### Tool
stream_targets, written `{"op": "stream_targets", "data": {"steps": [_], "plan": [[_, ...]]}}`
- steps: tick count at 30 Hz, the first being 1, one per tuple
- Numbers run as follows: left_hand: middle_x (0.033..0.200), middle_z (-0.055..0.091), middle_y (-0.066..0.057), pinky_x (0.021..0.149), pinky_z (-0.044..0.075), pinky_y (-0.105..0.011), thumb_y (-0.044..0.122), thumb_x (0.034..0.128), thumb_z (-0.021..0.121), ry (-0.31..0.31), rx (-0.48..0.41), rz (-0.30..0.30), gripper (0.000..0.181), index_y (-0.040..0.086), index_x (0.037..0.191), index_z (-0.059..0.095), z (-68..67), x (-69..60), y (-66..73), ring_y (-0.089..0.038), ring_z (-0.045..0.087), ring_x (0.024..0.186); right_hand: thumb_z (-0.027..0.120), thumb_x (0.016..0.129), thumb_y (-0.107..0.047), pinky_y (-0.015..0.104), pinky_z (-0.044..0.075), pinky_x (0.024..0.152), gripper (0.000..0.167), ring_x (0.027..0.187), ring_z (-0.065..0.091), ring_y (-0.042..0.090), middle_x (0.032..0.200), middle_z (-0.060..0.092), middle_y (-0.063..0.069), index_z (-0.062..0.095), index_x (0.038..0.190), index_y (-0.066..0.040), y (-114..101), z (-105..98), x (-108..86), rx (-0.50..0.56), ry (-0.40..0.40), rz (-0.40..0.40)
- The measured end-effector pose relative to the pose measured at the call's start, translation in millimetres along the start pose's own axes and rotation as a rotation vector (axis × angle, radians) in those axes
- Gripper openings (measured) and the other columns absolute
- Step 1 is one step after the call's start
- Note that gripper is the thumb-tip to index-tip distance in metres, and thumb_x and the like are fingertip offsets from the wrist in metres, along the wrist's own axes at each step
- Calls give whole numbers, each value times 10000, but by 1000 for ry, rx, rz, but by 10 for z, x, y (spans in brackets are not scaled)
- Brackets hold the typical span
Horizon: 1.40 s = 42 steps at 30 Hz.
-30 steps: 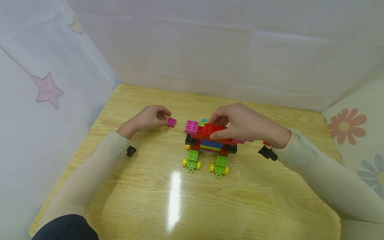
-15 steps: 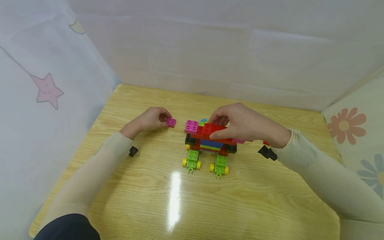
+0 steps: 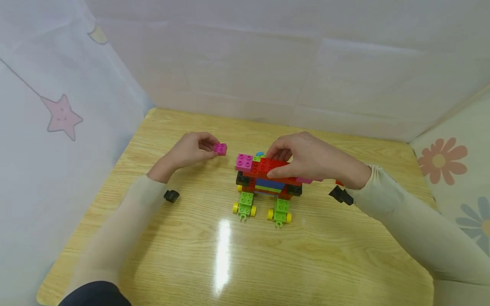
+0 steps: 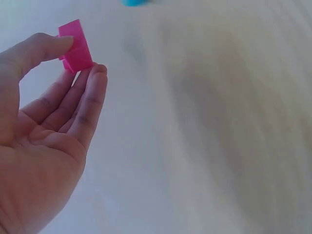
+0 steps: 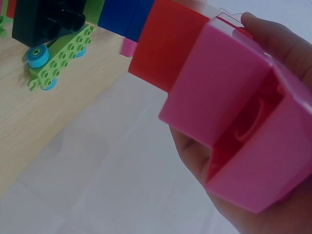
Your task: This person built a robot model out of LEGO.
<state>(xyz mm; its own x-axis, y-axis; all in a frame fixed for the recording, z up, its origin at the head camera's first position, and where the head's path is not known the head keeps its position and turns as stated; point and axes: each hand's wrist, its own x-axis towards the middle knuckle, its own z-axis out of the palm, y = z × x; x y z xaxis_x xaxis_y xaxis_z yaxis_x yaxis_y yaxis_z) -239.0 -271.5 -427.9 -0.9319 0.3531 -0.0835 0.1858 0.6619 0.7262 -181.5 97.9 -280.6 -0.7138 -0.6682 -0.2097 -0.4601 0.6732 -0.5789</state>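
Note:
My left hand (image 3: 191,148) pinches a small magenta toy brick (image 3: 220,148) between thumb and fingertips, left of a built brick model. In the left wrist view the brick (image 4: 77,53) is seen side-on. My right hand (image 3: 311,157) grips the model's red upper bricks (image 3: 264,168). A pink brick (image 3: 244,162) tops the model's left end. Below are black and blue bricks (image 3: 270,183) and two green wheeled bases (image 3: 281,206) with yellow wheels. Up close in the right wrist view, pink bricks (image 5: 214,83) jut out by the right hand; a green base (image 5: 61,57) there has turquoise wheels.
The wooden table (image 3: 183,255) carries a bright glare streak in front of the model. A pale cloth wall (image 3: 245,76) rises behind the table, with printed panels at both sides. Black pieces (image 3: 171,196) show beneath each wrist.
The left hand has taken hold of the magenta brick and lifted it slightly up and away from its spot. The right hand and the model have stayed in place.

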Motion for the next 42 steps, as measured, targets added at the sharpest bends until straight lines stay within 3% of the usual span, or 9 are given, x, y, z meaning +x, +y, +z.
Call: {"op": "stream_targets", "data": {"steps": [3,7,11,20,29,36,42], "plan": [[1296,781,-137,1051,629,-446,194,1020,825,32,-78,23,374,74,1363,738,-70,-108,195,-296,765,1173,894,972,-330,460,614,1007,344,1052,741,174,1132,815,-20,799,1254,-157,0,0,-1,0,0,1],[1325,779,-114,1017,617,-285,189,1016,833,62,-146,51,372,95,1364,744,-130,-266,422,-271,763,1184,895,972,-329,463,613,1010,340,1054,740,177,1134,815,-19,802,1252,-159,1,0,1,-3,1,0],[1322,776,-98,1003,584,-171,159,1015,829,77,-184,120,364,100,1365,748,-150,-416,621,-239,757,1176,894,972,-332,463,614,1011,341,1054,740,178,1133,815,-19,801,1252,-160,4,-4,5,-8,1,0],[1267,785,-63,1064,594,-228,62,983,836,122,-260,311,359,88,1335,773,-124,-621,999,-147,756,1109,898,971,-330,464,615,1010,340,1053,738,183,1131,814,-22,801,1247,-157,3,-14,20,-22,-1,-8],[1225,790,-74,1026,624,-256,1,949,857,125,-298,409,338,45,1277,789,-68,-635,1107,-166,761,1065,886,981,-344,474,607,1025,334,1068,738,188,1151,812,-24,801,1247,-160,-20,-28,43,-61,-10,-20],[1243,786,-93,1018,617,-228,-10,942,848,102,-281,420,342,34,1276,790,-68,-610,1099,-165,756,1072,887,979,-345,474,608,1029,343,1072,738,196,1149,814,-15,800,1248,-152,-31,-37,57,-56,-12,-8],[1233,794,-37,1016,629,-263,24,945,867,78,-259,439,322,83,1256,811,-79,-603,1122,-158,753,1075,890,977,-343,475,611,1031,346,1072,742,196,1151,816,-11,799,1249,-148,-40,-33,67,-52,-15,-4]]}}
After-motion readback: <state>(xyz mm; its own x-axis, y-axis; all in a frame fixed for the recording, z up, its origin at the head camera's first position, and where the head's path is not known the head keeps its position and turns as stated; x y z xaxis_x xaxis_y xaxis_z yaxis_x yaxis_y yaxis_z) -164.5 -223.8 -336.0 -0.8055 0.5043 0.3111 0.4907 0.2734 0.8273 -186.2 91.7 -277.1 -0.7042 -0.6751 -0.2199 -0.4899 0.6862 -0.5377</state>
